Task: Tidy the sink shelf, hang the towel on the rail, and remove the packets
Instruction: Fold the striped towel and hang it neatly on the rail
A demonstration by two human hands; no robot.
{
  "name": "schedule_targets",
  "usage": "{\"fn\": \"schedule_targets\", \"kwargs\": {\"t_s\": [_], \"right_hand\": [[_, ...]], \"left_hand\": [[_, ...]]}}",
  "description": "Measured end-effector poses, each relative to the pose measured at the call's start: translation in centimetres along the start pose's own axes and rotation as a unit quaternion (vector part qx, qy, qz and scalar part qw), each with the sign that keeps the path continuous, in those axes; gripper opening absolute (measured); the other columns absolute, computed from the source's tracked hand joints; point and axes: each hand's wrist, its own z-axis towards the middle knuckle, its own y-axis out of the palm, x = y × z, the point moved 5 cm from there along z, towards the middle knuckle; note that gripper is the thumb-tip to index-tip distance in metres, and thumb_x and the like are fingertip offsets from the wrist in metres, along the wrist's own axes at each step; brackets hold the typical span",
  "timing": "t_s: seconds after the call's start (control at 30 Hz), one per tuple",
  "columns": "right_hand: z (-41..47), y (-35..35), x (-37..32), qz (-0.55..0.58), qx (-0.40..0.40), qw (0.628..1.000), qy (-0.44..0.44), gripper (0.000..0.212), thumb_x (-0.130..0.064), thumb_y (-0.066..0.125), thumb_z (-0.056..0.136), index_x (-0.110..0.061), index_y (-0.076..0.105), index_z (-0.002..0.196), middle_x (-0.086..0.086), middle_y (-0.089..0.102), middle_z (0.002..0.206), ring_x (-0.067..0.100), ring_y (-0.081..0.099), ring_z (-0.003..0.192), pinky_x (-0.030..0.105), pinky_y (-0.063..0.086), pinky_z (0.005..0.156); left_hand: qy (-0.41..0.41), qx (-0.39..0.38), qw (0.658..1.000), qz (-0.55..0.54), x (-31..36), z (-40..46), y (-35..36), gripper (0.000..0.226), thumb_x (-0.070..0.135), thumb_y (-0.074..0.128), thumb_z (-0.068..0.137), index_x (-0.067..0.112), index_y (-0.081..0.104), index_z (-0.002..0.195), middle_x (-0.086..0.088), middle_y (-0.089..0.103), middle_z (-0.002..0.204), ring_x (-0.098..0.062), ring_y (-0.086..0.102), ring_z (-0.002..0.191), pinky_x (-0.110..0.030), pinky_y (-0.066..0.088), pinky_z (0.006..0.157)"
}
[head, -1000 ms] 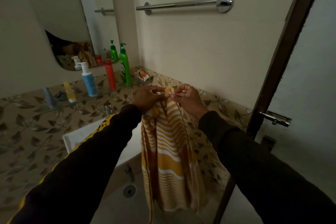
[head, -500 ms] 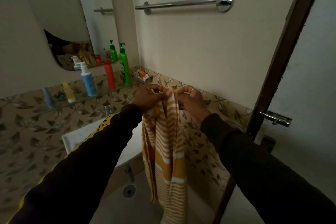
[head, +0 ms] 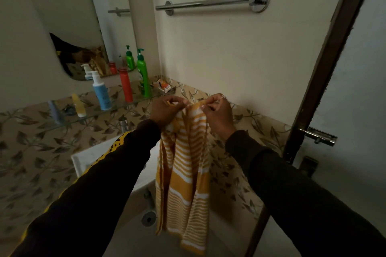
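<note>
While the glass sink shelf (head: 62,125) along the leaf-patterned tiles carries a small grey-blue tube (head: 54,111), a yellow tube (head: 79,106), a blue pump bottle (head: 101,92), a red bottle (head: 126,84) and a green pump bottle (head: 143,73), some crumpled orange-and-white packets (head: 164,85) lie at its right end near the corner. Just right of that, the left hand (head: 167,110) pinches the top edge of a yellow-and-white striped towel (head: 184,165), and the right hand (head: 219,113) pinches the same edge just beside it. The towel hangs bunched below both hands, in front of the white sink (head: 87,156). Above, the chrome towel rail (head: 208,3) on the wall is bare.
</note>
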Motion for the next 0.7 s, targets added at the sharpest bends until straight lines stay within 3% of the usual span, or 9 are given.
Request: {"fn": "schedule_targets", "kwargs": {"t_s": [0.07,0.17,0.23,0.33,0.47,0.57,0.7], "right_hand": [[0.7,-1.4,0.6,-0.014,0.071,0.997,0.014,0.019,-0.005,0.064,0.089,-0.021,0.053,0.088,-0.009,0.063,0.081,0.013,0.062,0.081,0.013,0.046,0.068],[1.2,-2.6,1.6,-0.047,0.115,0.992,0.019,0.015,-0.008,0.057,0.093,-0.021,0.05,0.094,-0.011,0.057,0.08,0.014,0.057,0.079,0.023,0.041,0.071],[1.3,-2.4,2.1,-0.041,0.117,0.992,0.024,0.015,-0.007,0.056,0.094,-0.021,0.05,0.094,-0.009,0.057,0.083,0.013,0.057,0.079,0.027,0.042,0.074],[1.0,-1.7,2.4,-0.03,0.117,0.992,0.035,0.015,-0.007,0.055,0.095,-0.022,0.051,0.094,-0.006,0.058,0.087,0.016,0.058,0.084,0.029,0.045,0.076],[1.0,-1.2,2.0,-0.03,0.108,0.993,0.024,0.019,-0.005,0.057,0.093,-0.023,0.051,0.091,-0.009,0.057,0.084,0.017,0.059,0.088,0.029,0.047,0.079],[1.0,-1.0,1.2,-0.038,0.089,0.995,0.003,0.023,-0.004,0.057,0.092,-0.025,0.051,0.087,-0.009,0.058,0.084,0.015,0.059,0.087,0.029,0.047,0.08],[1.2,-0.4,0.2,-0.057,0.06,0.996,-0.023,0.018,-0.004,0.057,0.091,-0.021,0.054,0.086,-0.002,0.063,0.087,0.018,0.061,0.085,0.034,0.05,0.078]], "left_hand": [[-0.046,0.078,0.996,-0.001,-1.7,0.4,-1.8,0.022,0.048,0.077,0.078,0.03,0.072,0.065,0.016,0.068,0.064,-0.004,0.064,0.065,-0.023,0.052,0.064],[-0.093,0.159,0.983,0.01,-3.7,0.4,-4.1,0.036,0.054,0.076,0.076,0.037,0.064,0.047,0.018,0.055,0.043,-0.005,0.053,0.053,-0.023,0.042,0.058],[-0.116,0.16,0.98,0.017,-4.3,0.3,-4.3,0.029,0.052,0.079,0.074,0.044,0.066,0.049,0.018,0.059,0.05,-0.009,0.06,0.062,-0.026,0.051,0.064],[-0.129,0.139,0.981,0.034,-5.0,0.5,-3.8,0.026,0.042,0.084,0.072,0.028,0.07,0.056,0.012,0.069,0.067,-0.012,0.067,0.074,-0.031,0.058,0.077],[-0.118,0.066,0.985,0.109,-4.8,0.4,-2.8,0.023,0.038,0.086,0.07,0.023,0.069,0.066,0.01,0.064,0.067,-0.006,0.059,0.066,-0.017,0.044,0.057],[-0.139,-0.011,0.98,0.141,-4.9,0.5,-2.1,0.017,0.025,0.086,0.072,0.013,0.076,0.079,0.002,0.069,0.077,-0.013,0.062,0.075,-0.023,0.049,0.071],[-0.165,-0.074,0.976,0.12,-5.0,0.6,-1.0,0.015,0.017,0.089,0.067,0.017,0.074,0.062,0.007,0.068,0.057,-0.008,0.063,0.061,-0.021,0.049,0.061]]}}
